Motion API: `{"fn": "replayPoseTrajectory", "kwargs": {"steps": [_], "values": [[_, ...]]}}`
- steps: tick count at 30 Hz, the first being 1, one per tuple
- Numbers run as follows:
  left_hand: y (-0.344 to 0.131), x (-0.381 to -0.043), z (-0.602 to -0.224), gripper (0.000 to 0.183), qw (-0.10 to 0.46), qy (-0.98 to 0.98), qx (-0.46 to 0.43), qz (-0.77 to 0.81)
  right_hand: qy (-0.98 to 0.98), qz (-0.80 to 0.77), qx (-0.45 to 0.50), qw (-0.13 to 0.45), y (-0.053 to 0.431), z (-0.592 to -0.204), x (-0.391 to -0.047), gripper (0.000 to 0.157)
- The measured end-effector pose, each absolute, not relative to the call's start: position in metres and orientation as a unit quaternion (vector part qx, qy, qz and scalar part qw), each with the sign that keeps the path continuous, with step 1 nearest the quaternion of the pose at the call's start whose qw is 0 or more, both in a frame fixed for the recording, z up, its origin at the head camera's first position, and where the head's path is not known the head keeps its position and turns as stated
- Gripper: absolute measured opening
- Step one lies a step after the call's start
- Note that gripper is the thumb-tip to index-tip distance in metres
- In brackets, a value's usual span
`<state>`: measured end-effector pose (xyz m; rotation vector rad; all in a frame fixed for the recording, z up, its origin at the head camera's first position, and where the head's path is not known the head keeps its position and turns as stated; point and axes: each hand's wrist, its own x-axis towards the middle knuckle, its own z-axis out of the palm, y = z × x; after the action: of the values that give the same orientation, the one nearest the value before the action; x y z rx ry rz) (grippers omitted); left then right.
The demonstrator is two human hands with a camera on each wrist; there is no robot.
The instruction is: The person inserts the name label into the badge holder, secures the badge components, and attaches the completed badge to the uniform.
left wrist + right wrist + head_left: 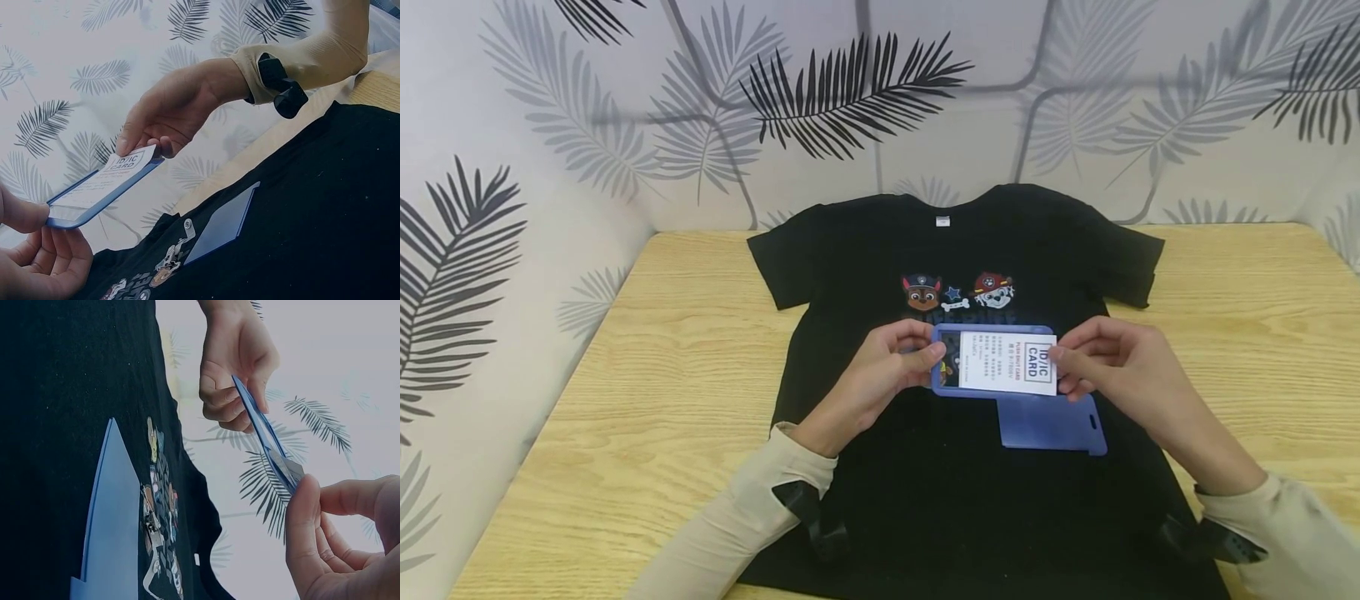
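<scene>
A blue card-holder frame (977,329) is held above a black T-shirt, with my left hand (887,367) pinching its left end between thumb and fingers. Inside the frame sits a white paper card (1003,367) printed "ID/IC CARD", covering most of the opening. My right hand (1127,367) pinches the card's right end between thumb and fingers. In the left wrist view, that end of the card (128,159) tilts up out of the frame. A separate flat blue holder piece (1048,425) with a slot lies on the shirt below.
The black T-shirt (880,500), with cartoon dog heads (921,293) printed on its chest, lies spread over a wooden table (647,375). Behind the table hangs a pale leaf-patterned backdrop (820,167). Both wrists wear black straps (808,508) over beige sleeves.
</scene>
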<state>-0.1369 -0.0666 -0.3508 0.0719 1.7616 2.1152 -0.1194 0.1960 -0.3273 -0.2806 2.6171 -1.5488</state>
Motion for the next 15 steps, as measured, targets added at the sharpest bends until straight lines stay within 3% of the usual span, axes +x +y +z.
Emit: {"fn": "replayPoseTrajectory", "kwargs": {"steps": [15], "values": [[-0.0659, -0.1368, -0.3545, 0.02, 0.193, 0.63, 0.028, 0.752, 0.852, -0.51, -0.104, 0.054, 0.1885, -0.3266, -0.1173, 0.025]]}}
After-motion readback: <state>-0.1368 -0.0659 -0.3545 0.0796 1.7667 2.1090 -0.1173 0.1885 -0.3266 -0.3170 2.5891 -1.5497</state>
